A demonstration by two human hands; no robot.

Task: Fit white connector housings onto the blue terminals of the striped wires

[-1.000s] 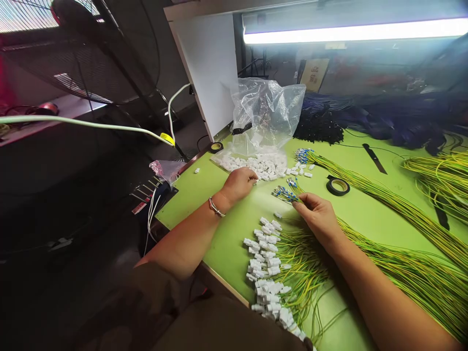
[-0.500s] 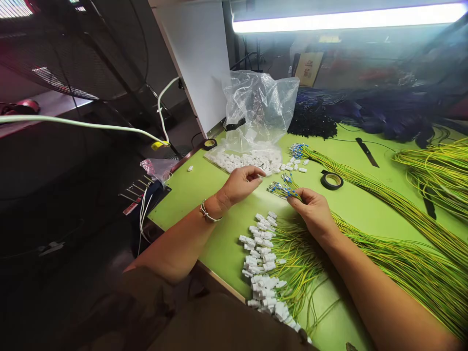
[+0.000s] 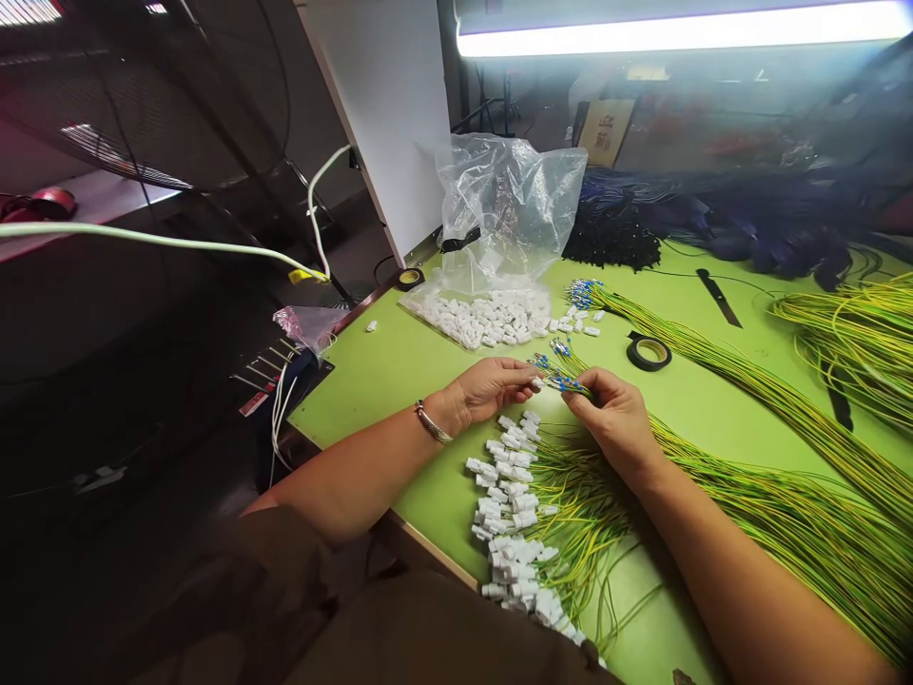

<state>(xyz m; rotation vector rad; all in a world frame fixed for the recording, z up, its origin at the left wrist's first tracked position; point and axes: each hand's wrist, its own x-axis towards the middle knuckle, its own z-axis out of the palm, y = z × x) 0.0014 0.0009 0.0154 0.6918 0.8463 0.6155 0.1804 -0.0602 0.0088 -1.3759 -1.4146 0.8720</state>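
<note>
My left hand (image 3: 499,388) pinches a small white connector housing (image 3: 537,382) between thumb and fingertips. The housing meets the tips of the wires in my other hand; whether a terminal is inside it I cannot tell. Closed around a bundle of yellow-green wires (image 3: 586,391) is my right hand (image 3: 611,409), with the blue-and-silver crimped ends (image 3: 563,382) pointing left. Below both hands lies a row of wires with white housings (image 3: 514,466) fitted on their ends. Loose white housings (image 3: 492,319) fill a clear plastic bag (image 3: 510,205) behind my left hand.
Black tape rolls (image 3: 649,352) lie on the green table (image 3: 428,419). A second wire bundle (image 3: 713,352) runs along the right, near a dark blade (image 3: 717,297). Dark blue wires (image 3: 742,219) are heaped at the back. A white cable (image 3: 157,238) hangs at left.
My left hand has moved from beside the bag toward me and right, bringing a white housing to the wire ends. My right hand has stayed nearly in place with its bundle.
</note>
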